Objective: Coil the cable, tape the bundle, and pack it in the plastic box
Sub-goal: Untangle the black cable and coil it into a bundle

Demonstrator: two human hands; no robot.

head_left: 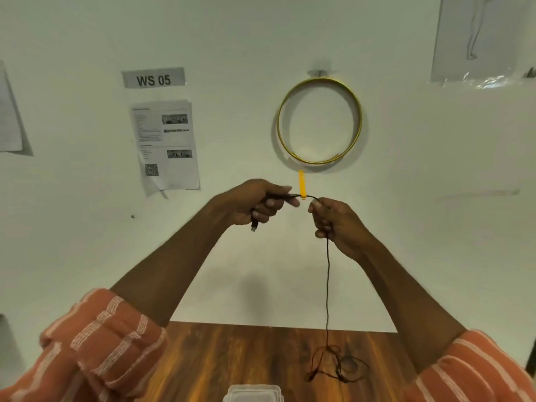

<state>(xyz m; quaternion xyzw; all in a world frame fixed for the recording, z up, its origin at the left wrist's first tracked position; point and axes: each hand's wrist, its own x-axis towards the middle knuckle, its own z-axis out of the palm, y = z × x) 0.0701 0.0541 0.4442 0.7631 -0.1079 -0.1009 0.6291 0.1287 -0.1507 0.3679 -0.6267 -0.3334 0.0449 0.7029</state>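
Both hands are up in front of the wall. Left hand [255, 203] grips the cable [328, 285] near its plug, right hand [333, 221] pinches it further along, rest tangled on the table [232, 352]. Box [253, 393] sits closed at the near edge, can't tell what's inside.

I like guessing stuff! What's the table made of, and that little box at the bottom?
The table looks like glossy brown wood, since streaky grain shows, though it may be laminate. The box looks like cloudy see-through plastic, pale with soft rounded edges.
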